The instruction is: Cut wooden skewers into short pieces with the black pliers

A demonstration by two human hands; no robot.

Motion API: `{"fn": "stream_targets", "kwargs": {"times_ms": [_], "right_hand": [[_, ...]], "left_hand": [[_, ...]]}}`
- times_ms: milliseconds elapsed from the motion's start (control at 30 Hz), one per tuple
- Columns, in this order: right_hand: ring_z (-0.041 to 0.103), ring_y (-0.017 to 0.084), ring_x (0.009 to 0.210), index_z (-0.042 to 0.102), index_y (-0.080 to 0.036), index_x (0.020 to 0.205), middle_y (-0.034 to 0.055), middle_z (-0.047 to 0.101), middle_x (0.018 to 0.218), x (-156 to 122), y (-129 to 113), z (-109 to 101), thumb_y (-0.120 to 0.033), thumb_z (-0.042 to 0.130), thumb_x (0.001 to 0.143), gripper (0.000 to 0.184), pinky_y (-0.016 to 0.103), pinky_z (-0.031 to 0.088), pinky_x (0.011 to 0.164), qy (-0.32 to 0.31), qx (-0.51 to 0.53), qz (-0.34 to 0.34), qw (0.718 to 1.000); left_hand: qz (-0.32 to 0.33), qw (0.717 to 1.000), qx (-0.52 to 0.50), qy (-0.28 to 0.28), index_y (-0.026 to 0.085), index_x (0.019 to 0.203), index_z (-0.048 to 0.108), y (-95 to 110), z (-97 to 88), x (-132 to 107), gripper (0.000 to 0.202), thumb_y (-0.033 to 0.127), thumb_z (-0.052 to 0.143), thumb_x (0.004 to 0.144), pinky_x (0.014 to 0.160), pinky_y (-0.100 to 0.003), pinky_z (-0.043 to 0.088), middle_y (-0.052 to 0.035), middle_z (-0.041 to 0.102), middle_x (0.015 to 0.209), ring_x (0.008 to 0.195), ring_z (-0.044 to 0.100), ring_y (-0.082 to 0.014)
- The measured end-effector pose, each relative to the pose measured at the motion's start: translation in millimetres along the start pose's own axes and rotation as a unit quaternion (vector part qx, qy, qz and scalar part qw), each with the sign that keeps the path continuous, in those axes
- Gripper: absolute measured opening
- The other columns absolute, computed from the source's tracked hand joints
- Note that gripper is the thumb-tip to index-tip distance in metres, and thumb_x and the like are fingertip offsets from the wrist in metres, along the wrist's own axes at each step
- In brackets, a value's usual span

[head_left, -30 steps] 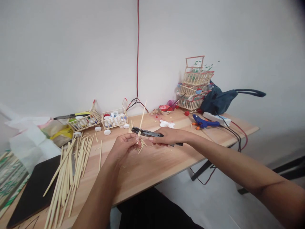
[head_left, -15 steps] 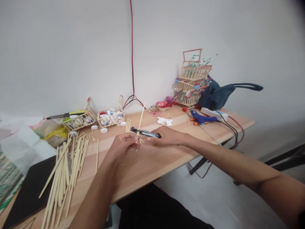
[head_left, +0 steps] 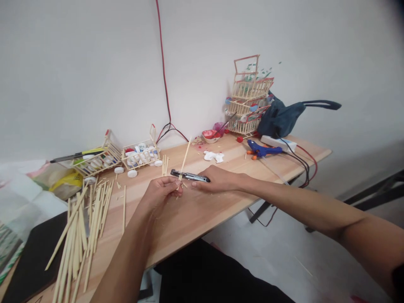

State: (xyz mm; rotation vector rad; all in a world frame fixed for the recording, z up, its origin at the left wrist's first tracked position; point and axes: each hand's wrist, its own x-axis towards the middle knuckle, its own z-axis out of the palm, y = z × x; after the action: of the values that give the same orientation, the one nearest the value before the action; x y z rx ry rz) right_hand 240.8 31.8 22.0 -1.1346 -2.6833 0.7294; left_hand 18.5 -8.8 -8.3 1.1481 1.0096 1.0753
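My left hand pinches a thin wooden stick near its lower end, and the stick leans up and away to the right. My right hand is closed round dark metal pliers, whose jaws meet the stick just above my left fingers. Both hands hover over the middle of the wooden table. A loose pile of several long sticks lies on the table to the left of my left arm.
Two small stick-built carts holding bottle caps stand at the back left. A stack of stick baskets, a dark bag, a blue glue gun and a power strip with cables sit at the back right. A black mat lies far left.
The view has drifted so everything sits a little further left and higher. Both hands keep the same hold on the stick and the pliers, which still meet at the stick.
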Motion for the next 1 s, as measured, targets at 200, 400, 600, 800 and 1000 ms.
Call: {"fn": "stream_targets", "kwargs": {"times_ms": [200,400,600,800,1000], "right_hand": [[0.049,0.013,0.058,0.064,-0.012,0.077,0.0072,0.061,0.067,-1,-4,2,-0.069,0.035,0.086,0.065,0.024,0.03,0.055,0.013,-0.014,0.021,1.0],[0.05,0.013,0.056,0.065,-0.011,0.078,0.0088,0.064,0.068,-1,-8,3,-0.068,0.037,0.086,0.064,0.025,0.029,0.052,0.023,-0.033,0.04,0.998],[0.052,0.014,0.055,0.067,-0.011,0.078,0.01,0.066,0.069,1,-8,8,-0.069,0.038,0.086,0.065,0.025,0.03,0.051,0.052,-0.054,0.055,0.996],[0.056,0.018,0.06,0.07,-0.012,0.081,0.0132,0.068,0.073,9,-15,7,-0.078,0.033,0.08,0.076,0.026,0.031,0.052,0.057,-0.083,0.094,0.99],[0.062,0.024,0.067,0.072,-0.011,0.085,0.018,0.07,0.079,9,-15,9,-0.081,0.028,0.079,0.082,0.028,0.035,0.055,0.045,-0.128,0.111,0.985]], "left_hand": [[-0.005,1.0,-0.004,0.01,0.011,0.069,0.067,1,2.4,0,0.025,0.032,0.08,0.061,0.054,-0.023,0.04,-0.0049,0.065,0.06,0.053,0.055,-0.011],[-0.013,1.0,0.014,0.015,0.011,0.07,0.066,1,3.4,0,0.029,0.034,0.08,0.061,0.048,-0.02,0.039,-0.0047,0.065,0.061,0.051,0.054,-0.0097],[-0.004,1.0,0.002,0.026,0.01,0.074,0.066,-3,1.4,2,0.033,0.035,0.082,0.059,0.048,-0.02,0.041,-0.0036,0.064,0.061,0.05,0.054,-0.0086],[0.012,0.998,-0.017,0.058,0.01,0.071,0.065,-4,-2.8,5,0.037,0.037,0.084,0.054,0.047,-0.021,0.043,-0.0033,0.064,0.058,0.049,0.055,-0.0094],[0.007,0.998,-0.019,0.063,0.01,0.068,0.063,-4,-1.3,5,0.035,0.035,0.083,0.053,0.045,-0.02,0.041,-0.0024,0.062,0.055,0.045,0.053,-0.0082]]}}
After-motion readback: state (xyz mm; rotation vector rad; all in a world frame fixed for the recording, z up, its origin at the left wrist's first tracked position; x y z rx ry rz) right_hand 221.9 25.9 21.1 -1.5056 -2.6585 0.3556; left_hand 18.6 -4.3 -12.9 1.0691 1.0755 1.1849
